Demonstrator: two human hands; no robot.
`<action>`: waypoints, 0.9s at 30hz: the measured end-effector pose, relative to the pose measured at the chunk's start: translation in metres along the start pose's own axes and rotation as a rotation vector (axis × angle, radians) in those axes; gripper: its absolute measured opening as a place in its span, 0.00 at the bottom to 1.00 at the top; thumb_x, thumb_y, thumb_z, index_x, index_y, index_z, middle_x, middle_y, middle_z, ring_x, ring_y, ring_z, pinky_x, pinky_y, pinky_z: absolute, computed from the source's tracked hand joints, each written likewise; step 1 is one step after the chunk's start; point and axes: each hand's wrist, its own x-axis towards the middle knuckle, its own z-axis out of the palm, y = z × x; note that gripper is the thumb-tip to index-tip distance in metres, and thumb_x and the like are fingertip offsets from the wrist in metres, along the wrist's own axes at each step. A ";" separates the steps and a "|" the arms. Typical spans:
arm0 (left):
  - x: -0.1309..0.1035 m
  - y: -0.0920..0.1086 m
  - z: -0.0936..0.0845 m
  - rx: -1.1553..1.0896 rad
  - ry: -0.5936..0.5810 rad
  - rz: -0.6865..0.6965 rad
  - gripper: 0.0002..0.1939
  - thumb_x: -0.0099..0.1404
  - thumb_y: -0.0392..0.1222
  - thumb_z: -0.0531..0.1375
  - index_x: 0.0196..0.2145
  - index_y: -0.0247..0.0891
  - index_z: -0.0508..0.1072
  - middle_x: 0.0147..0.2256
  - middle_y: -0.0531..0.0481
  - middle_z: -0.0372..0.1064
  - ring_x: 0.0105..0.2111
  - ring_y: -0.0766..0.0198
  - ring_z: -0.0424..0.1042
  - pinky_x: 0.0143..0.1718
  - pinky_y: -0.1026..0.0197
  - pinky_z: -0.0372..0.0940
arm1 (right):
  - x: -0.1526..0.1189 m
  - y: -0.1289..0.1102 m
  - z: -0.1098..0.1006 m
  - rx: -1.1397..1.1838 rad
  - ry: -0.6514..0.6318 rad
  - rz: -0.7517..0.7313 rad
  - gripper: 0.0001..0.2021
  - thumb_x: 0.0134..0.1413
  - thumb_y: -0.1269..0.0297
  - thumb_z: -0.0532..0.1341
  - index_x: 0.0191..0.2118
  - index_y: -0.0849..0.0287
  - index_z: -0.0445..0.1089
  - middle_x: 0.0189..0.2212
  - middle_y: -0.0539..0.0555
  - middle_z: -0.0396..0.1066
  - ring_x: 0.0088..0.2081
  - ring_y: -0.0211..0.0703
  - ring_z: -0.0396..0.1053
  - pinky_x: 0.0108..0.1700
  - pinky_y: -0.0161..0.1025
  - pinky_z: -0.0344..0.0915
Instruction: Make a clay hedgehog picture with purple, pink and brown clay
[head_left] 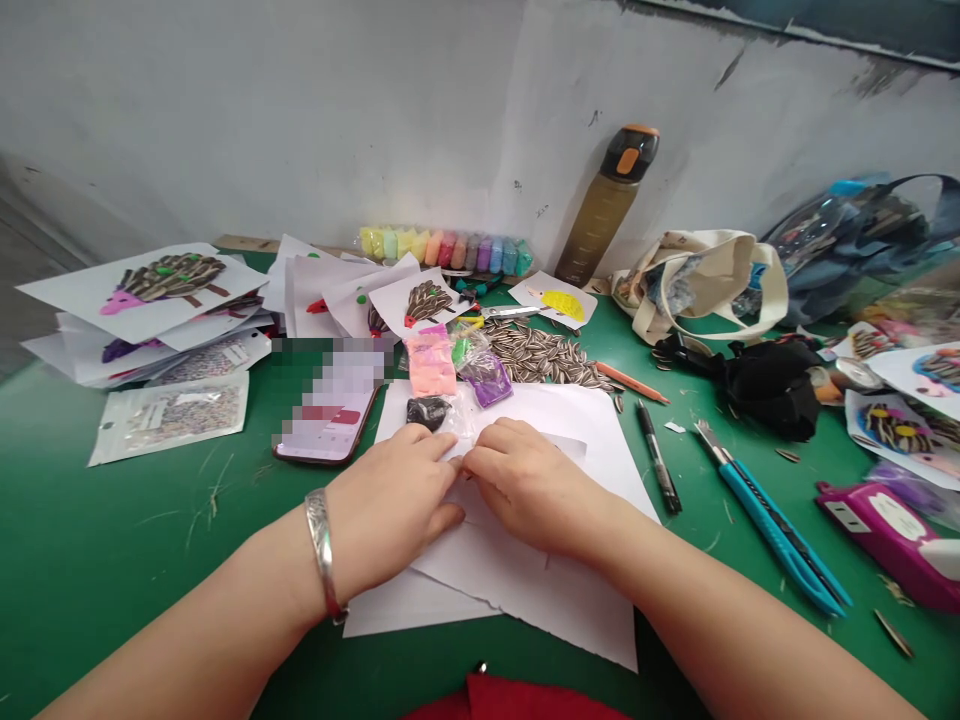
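Seemingly, one seed-covered picture (169, 275) is complete near the worktop's (150, 540) back-left corner; the white paper (585, 610), near the front edge's middle, looks unfinished; left hand (401, 490) and right hand (529, 485) meet over it, fingers bent close, any grip hidden.

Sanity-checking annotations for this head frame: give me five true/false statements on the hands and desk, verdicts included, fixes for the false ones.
1. The left hand and right hand have their fingers close together over the white paper. True.
2. The silver bracelet is on the right wrist. False: it is on the left wrist.
3. The black pen lies between the white paper and the blue cutter. True.
4. The phone lies right of the blue cutter. False: it lies left of it.
5. The orange pencil lies beside the seeds. True.
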 end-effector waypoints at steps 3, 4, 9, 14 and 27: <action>0.000 0.000 0.000 0.004 -0.003 0.002 0.10 0.66 0.42 0.56 0.40 0.36 0.74 0.41 0.43 0.67 0.42 0.51 0.63 0.45 0.48 0.63 | 0.000 0.000 0.001 -0.021 -0.011 0.010 0.10 0.56 0.76 0.53 0.35 0.63 0.71 0.32 0.57 0.67 0.36 0.45 0.60 0.40 0.41 0.57; 0.000 0.000 0.000 0.004 -0.003 0.003 0.10 0.66 0.42 0.56 0.41 0.36 0.74 0.41 0.43 0.67 0.41 0.51 0.63 0.45 0.49 0.63 | 0.000 0.000 0.001 -0.025 -0.016 0.018 0.10 0.56 0.76 0.53 0.35 0.63 0.71 0.32 0.57 0.67 0.35 0.45 0.60 0.40 0.40 0.57; -0.001 0.000 0.000 0.001 -0.005 -0.003 0.10 0.66 0.42 0.56 0.40 0.35 0.74 0.42 0.42 0.67 0.43 0.50 0.63 0.46 0.48 0.62 | -0.001 -0.001 0.003 -0.033 -0.003 -0.006 0.10 0.58 0.75 0.52 0.35 0.62 0.70 0.32 0.57 0.67 0.36 0.45 0.60 0.40 0.40 0.56; -0.001 0.000 0.001 0.001 0.006 0.007 0.10 0.66 0.42 0.56 0.41 0.36 0.74 0.42 0.43 0.67 0.41 0.51 0.63 0.44 0.49 0.63 | -0.001 -0.002 0.000 -0.024 -0.005 0.025 0.10 0.57 0.76 0.52 0.34 0.63 0.71 0.31 0.57 0.67 0.35 0.44 0.60 0.38 0.40 0.57; -0.003 -0.003 -0.001 -0.027 -0.007 0.008 0.10 0.65 0.41 0.57 0.43 0.37 0.72 0.42 0.44 0.67 0.42 0.51 0.64 0.44 0.51 0.62 | -0.002 0.007 -0.011 0.020 -0.002 0.035 0.11 0.63 0.71 0.53 0.33 0.60 0.71 0.29 0.54 0.67 0.34 0.42 0.60 0.37 0.39 0.56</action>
